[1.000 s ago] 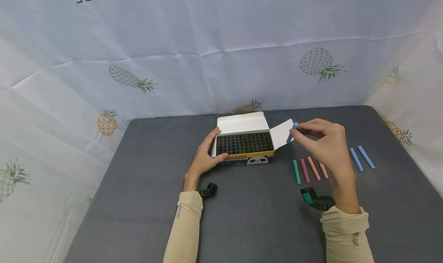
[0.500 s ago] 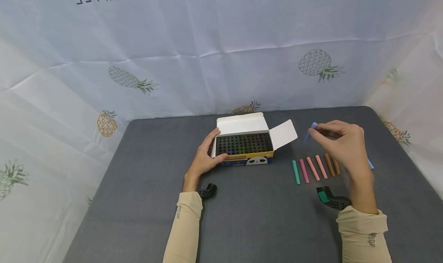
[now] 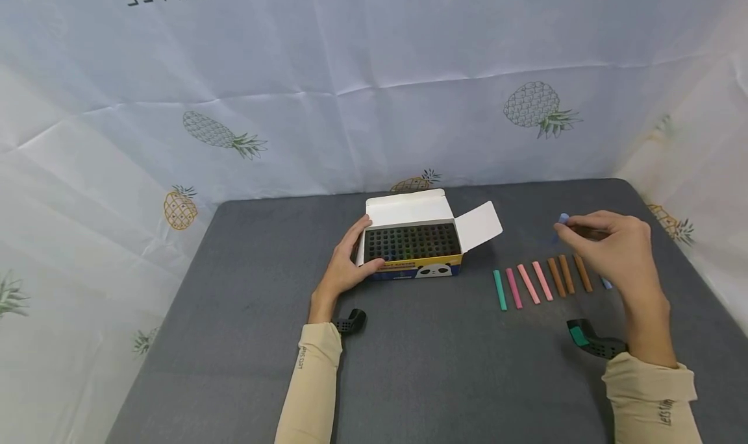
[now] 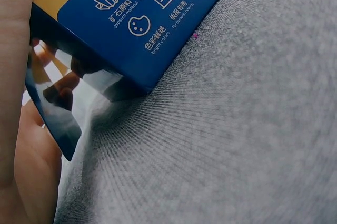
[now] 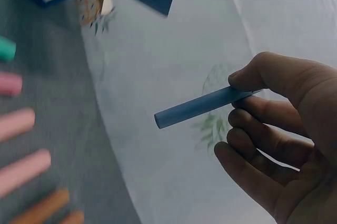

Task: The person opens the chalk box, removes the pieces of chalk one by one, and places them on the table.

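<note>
My right hand (image 3: 616, 249) pinches a blue chalk stick (image 5: 197, 107) by one end between thumb and fingers, up above the table at the right. Under and beside it lies a row of chalks: a green chalk (image 3: 500, 290), a magenta chalk (image 3: 513, 289), two pink ones (image 3: 528, 284), several brown ones (image 3: 582, 273) and a blue one (image 3: 606, 283) partly hidden by the hand. My left hand (image 3: 343, 264) grips the left side of the opened chalk box (image 3: 434, 270), thumb at its front and fingers behind the side. A dark holder full of holes (image 3: 411, 243) fills the box.
The box's white lid (image 3: 409, 208) stands raised at the back, and a white side flap (image 3: 479, 225) sticks out to the right. A dark grey cloth covers the table (image 3: 444, 372). Behind it hangs a pale curtain (image 3: 350, 139) printed with pineapples.
My right hand has moved to the right with the blue chalk, away from the box flap and uncovering the brown chalks. The left hand and the box have stayed still.
</note>
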`<state>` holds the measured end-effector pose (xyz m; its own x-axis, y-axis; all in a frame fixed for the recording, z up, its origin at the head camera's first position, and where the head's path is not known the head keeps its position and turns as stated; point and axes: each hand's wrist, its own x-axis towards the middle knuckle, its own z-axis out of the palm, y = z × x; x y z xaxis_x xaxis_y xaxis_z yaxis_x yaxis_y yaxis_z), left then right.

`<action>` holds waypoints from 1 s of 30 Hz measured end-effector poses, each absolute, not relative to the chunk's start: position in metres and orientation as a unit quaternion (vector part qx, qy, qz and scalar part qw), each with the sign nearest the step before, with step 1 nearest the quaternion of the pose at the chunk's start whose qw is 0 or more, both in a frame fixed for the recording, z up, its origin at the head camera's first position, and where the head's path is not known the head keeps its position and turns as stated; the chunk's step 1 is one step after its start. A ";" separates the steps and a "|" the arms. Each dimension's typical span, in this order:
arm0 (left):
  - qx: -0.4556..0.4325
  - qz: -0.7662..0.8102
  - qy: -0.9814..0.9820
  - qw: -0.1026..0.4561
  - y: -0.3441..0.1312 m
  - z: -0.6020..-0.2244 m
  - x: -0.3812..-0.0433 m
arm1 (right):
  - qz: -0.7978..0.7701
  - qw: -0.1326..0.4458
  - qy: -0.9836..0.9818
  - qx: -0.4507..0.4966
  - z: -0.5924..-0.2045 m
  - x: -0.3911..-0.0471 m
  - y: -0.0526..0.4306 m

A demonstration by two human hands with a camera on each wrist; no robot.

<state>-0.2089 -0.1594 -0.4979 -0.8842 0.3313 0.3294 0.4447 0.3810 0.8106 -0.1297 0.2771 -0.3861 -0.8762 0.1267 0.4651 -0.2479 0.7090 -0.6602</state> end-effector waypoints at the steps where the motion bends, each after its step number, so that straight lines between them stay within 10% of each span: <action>1: -0.234 -0.504 -0.830 0.056 -0.159 -0.498 -0.209 | 0.371 0.243 -0.896 0.028 -0.388 -0.129 0.282; 30: -0.243 -0.503 -0.827 0.058 -0.160 -0.497 -0.207 | 0.167 0.065 -0.977 -0.118 -0.431 -0.138 0.383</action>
